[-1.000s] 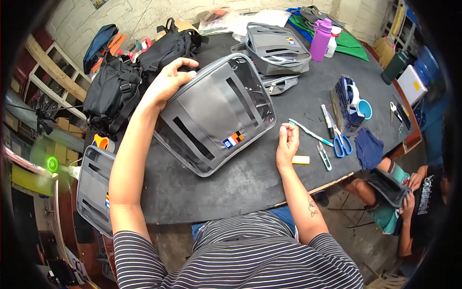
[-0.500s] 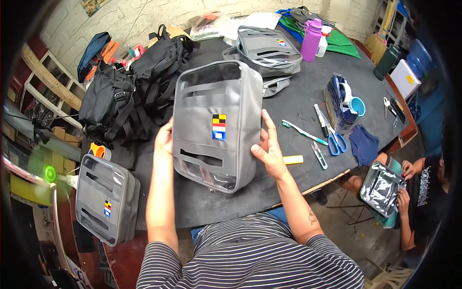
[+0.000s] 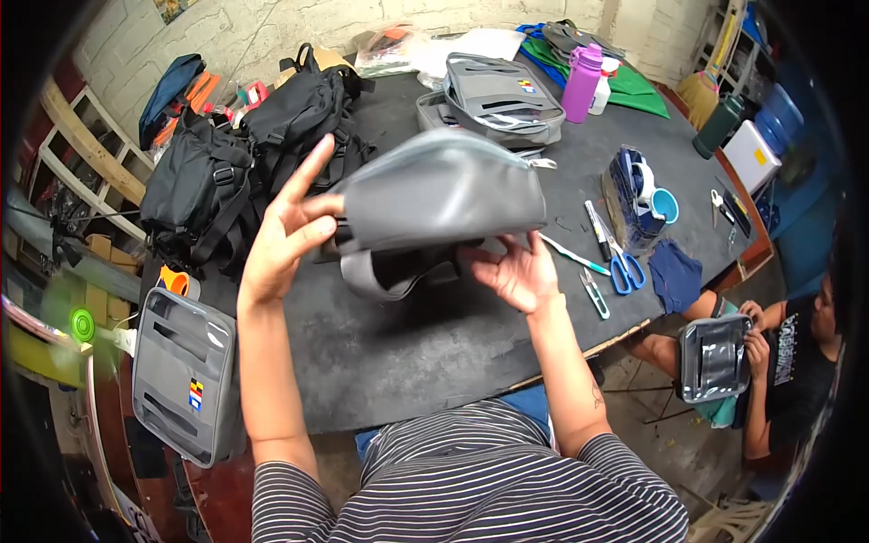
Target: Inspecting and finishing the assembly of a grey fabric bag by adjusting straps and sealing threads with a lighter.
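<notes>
A grey zippered bag [image 3: 444,195], smeared by motion, is tipped over above the black table. Its plain side faces up and a grey strap loop [image 3: 389,276] hangs beneath. My left hand [image 3: 285,237] grips the bag's left end, thumb against it and index finger stretched upward. Under the right end is my right hand [image 3: 520,276], palm up, its fingertips curled against the lower edge. The bag's clear panels and colored patch are out of sight. Another grey bag [image 3: 181,376] with clear windows stands at the table's left edge.
Black bags [image 3: 204,185] lie at the left; a grey bag [image 3: 507,95] lies at the back. A purple bottle [image 3: 582,86] stands behind. Rightward are blue-handled scissors [image 3: 627,271], thread snips [image 3: 595,297], a tape dispenser [image 3: 638,190] and a navy cloth [image 3: 677,274]. A seated person holds a clear-fronted bag [image 3: 715,357].
The bag has turned from its upright, patch-forward pose to lying tipped with its side up. My left hand has risen and spread its fingers; my right hand has slid underneath.
</notes>
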`<state>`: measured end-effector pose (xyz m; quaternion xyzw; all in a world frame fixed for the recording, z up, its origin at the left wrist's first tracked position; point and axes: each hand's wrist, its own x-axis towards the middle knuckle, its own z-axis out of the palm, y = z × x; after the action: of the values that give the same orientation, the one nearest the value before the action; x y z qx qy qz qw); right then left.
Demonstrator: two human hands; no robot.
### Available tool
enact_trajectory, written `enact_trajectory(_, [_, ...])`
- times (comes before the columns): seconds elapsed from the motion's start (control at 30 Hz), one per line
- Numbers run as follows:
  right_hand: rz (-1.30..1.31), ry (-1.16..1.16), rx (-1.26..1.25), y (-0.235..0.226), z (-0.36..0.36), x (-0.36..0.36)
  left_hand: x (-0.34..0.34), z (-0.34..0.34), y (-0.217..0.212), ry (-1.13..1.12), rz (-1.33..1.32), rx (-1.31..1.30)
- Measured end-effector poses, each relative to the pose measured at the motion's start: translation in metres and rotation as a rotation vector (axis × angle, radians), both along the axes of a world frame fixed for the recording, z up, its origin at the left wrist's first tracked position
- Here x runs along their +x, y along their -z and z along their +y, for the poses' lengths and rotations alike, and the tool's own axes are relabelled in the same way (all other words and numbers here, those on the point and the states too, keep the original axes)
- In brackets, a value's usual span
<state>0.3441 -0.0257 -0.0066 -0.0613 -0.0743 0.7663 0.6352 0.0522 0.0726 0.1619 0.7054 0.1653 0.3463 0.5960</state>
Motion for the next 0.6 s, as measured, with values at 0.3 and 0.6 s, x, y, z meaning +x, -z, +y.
enact_trajectory(0.3, [-0.978, 0.239, -0.146, 0.002, -0.014, -0.047, 0.055, 0.024, -0.03, -0.18, 0.46, 0.317])
enact_trajectory(0.6, [-1.435, 0.43, 0.255, -0.01, 0.005, -0.081, 0.044, 0.061, -0.015, -0.162, 0.558, 0.239])
